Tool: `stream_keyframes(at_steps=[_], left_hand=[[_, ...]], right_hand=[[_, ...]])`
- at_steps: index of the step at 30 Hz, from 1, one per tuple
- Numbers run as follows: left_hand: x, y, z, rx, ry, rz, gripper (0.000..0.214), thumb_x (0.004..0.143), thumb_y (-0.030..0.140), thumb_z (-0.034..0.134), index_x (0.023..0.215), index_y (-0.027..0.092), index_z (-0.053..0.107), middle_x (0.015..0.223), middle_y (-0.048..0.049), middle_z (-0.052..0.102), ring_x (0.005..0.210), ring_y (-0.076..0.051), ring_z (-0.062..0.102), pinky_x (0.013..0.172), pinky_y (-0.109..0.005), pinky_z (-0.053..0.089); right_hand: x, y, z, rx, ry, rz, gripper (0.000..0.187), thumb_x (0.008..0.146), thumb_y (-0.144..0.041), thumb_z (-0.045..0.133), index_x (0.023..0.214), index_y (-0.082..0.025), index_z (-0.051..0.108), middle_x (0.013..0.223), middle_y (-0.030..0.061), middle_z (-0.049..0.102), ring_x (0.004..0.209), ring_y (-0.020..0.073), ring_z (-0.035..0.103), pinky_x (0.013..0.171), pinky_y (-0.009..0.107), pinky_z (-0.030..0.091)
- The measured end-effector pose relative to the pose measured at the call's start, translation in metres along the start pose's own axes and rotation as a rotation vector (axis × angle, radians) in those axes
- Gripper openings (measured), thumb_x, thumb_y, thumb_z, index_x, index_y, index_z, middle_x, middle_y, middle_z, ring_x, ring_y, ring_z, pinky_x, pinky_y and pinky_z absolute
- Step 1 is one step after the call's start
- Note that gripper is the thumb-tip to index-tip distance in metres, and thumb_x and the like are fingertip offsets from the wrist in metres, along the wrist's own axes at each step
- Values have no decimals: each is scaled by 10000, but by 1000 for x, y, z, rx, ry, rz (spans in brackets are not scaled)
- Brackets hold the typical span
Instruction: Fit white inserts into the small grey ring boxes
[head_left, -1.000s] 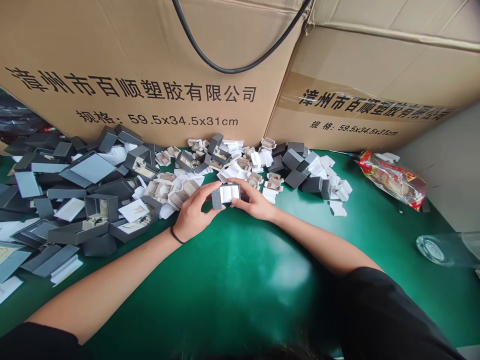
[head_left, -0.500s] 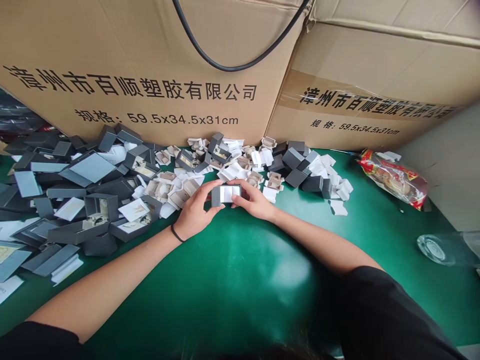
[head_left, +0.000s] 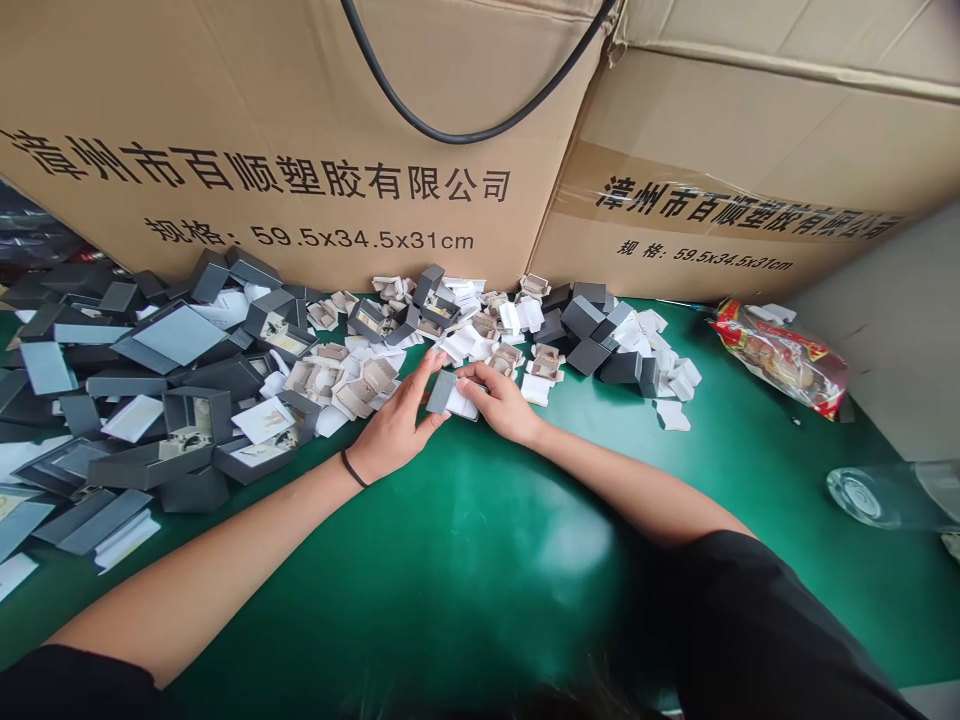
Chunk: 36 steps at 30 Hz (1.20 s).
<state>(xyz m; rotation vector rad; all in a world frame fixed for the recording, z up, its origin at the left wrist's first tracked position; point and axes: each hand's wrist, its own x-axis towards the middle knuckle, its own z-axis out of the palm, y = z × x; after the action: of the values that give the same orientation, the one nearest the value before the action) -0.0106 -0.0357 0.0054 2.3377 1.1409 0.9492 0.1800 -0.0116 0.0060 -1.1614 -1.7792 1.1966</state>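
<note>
Pinches a small dark-grey cardboard box [head_left: 441, 392] with white insert [head_left: 463, 403] between thumb and stretched fingers of the left hand [head_left: 394, 425] and curled fingertips of the right hand [head_left: 504, 402], low over the green-covered table [head_left: 480, 560]. Might lose the insert sideways from so light an edge grip, or drop the box into the heap of beige paper trays [head_left: 360, 378] just beyond the left fingers.

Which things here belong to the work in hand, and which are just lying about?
In use: small grey box, held by left hand and right hand; loose grey boxes; beige inserts.
Lying about: snack bag, glass, cardboard cartons, black cable.
</note>
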Motion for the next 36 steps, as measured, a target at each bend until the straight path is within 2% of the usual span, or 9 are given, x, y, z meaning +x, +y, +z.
stream_keyframes(at_steps=[2,4,7,9,10,17,25,28,36], left_hand=[[1,0,-1,-26,38,-106,650,922,388,401,1469,163,132,1386,-171,448,1175,-255,544,891,-326,509],[2,1,-5,-47,65,-201,588,925,432,361,1422,132,267,1292,-171,533,1021,-237,628,802,-304,530],[5,2,-10,-126,-17,-321,522,923,476,322,1273,112,452,946,-115,679,737,-197,665,657,-280,528],[8,3,-12,-198,-83,-372,496,917,492,325,1200,121,493,749,-63,670,594,-174,630,588,-271,513],[9,2,-12,-232,-97,-384,486,910,498,339,1184,128,495,724,-52,661,566,-167,616,577,-271,510],[10,-5,-6,-523,-78,-395,425,870,482,458,1143,158,482,967,-75,645,719,-159,624,595,-250,530],[8,-7,-3,-560,-87,-437,381,839,441,528,1114,180,488,867,-46,640,658,-154,614,555,-244,522],[8,-6,-2,-572,-71,-459,399,835,450,533,1119,175,476,816,-40,648,613,-149,612,544,-248,518],[9,-3,-7,-587,-145,-428,475,851,486,491,1192,156,482,1038,-110,663,801,-192,653,651,-277,542]], right_hand=[[-1,-3,1,-58,-45,13,304,902,-422,403,1008,-182,557,820,0,623,727,127,558,663,255,418],[-1,-5,2,-48,-103,43,282,903,-425,405,977,-189,539,753,-12,609,682,125,563,638,252,418],[1,-2,4,126,-134,129,230,860,-429,490,881,-200,475,676,-33,600,590,119,586,574,238,438],[2,1,6,243,-111,172,250,832,-438,535,839,-207,438,645,-43,597,543,117,592,534,230,447],[3,2,6,276,-99,181,264,822,-444,549,829,-208,431,634,-46,595,531,118,595,522,227,448],[-1,3,6,310,-94,126,281,827,-465,544,881,-213,430,595,-55,595,554,139,634,516,222,437],[-1,4,7,208,-112,110,267,836,-460,520,880,-214,426,623,-43,605,561,139,628,513,234,429],[-1,6,8,225,-79,114,284,832,-474,514,851,-219,390,637,-43,604,551,132,618,519,240,445],[-2,1,6,247,-56,84,338,829,-532,494,902,-207,433,647,-42,588,570,115,583,542,231,437]])
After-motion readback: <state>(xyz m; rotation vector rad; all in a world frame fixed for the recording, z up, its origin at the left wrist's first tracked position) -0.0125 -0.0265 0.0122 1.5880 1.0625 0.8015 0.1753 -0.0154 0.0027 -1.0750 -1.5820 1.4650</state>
